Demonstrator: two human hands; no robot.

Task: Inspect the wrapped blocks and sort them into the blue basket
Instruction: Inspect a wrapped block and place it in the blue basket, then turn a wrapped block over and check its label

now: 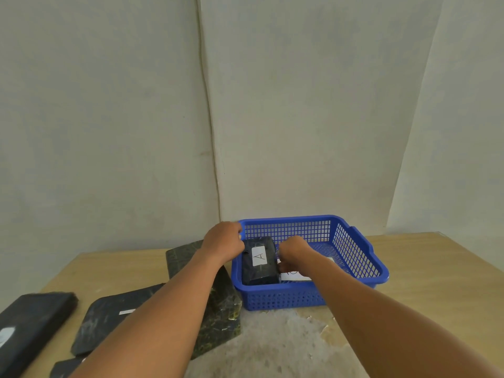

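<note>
Beside the blue basket (354,249), left, three more wrapped blocks (109,320).

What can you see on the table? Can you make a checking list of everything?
Surface: wooden table, with a pale worn patch at the near edge.
Job's things: blue basket on the table; black wrapped block labelled A inside it; a white label beside that block, partly hidden.
Clutter: large dark wrapped block left of the basket; two flatter dark wrapped blocks further left.
Grippers: left hand at the basket's left corner; right hand inside the basket, fingers curled; what it holds is unclear.
Cables: nothing seen.
Surroundings: plain pale walls.
</note>
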